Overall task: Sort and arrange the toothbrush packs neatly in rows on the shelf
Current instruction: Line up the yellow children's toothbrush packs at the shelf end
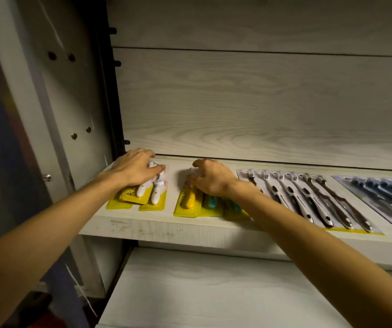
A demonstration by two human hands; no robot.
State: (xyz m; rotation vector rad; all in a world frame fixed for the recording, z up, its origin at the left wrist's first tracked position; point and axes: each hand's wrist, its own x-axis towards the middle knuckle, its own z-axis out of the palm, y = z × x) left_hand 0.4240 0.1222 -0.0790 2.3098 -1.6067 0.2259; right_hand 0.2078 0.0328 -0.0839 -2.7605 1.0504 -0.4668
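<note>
Here both hands rest on yellow-backed toothbrush packs on the shelf (190, 230).
Left hand (134, 168) curls over the white-brush packs (147, 194); right hand (212, 177) curls onto the yellow-and-teal packs (191, 202); a 6-brush pack (308, 197) lies just right.

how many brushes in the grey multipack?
6 in the grey multipack, side by side right of the right hand; that forearm may hide more at its left edge.
</note>
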